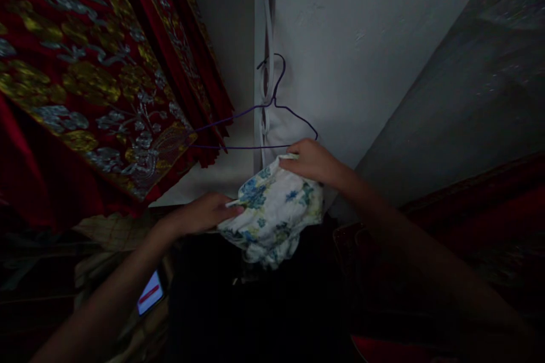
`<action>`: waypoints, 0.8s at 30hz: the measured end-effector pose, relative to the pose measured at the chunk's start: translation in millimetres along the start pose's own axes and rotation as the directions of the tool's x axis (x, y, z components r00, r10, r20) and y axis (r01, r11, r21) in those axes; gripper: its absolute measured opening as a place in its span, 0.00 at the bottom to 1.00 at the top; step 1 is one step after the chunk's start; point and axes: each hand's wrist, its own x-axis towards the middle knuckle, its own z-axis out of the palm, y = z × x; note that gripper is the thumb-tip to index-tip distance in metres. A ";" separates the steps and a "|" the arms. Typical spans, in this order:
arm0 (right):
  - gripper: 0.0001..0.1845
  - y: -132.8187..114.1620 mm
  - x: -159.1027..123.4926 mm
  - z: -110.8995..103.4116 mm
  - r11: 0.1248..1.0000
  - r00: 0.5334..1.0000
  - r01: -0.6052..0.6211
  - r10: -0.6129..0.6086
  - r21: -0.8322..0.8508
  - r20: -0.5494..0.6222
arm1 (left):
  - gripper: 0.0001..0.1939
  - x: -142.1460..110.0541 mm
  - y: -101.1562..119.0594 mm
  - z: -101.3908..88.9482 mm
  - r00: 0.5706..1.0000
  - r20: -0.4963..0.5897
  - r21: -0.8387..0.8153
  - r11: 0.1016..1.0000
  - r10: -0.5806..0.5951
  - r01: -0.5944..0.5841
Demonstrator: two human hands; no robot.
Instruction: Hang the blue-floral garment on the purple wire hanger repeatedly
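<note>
A white garment with blue and green flowers (275,215) hangs bunched between my two hands. My left hand (204,214) is closed on its left edge, pinching a white strap. My right hand (313,161) is closed on its top right edge, just under the bottom wire of a purple wire hanger (272,116). The hanger hangs from a white cord (267,39) that runs down the white wall (361,39).
A red curtain with gold and silver embroidery (97,74) fills the upper left. A lit phone screen (150,294) lies at the lower left under my left forearm. Dark red furniture (468,221) stands at the right, and the space below the garment is very dark.
</note>
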 end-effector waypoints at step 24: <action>0.07 79.6 -25.3 11.1 1.000 0.940 0.004 -0.005 -0.003 -0.342 | 0.22 24.6 22.8 -43.3 0.974 -0.078 0.623 0.773 0.213 -0.119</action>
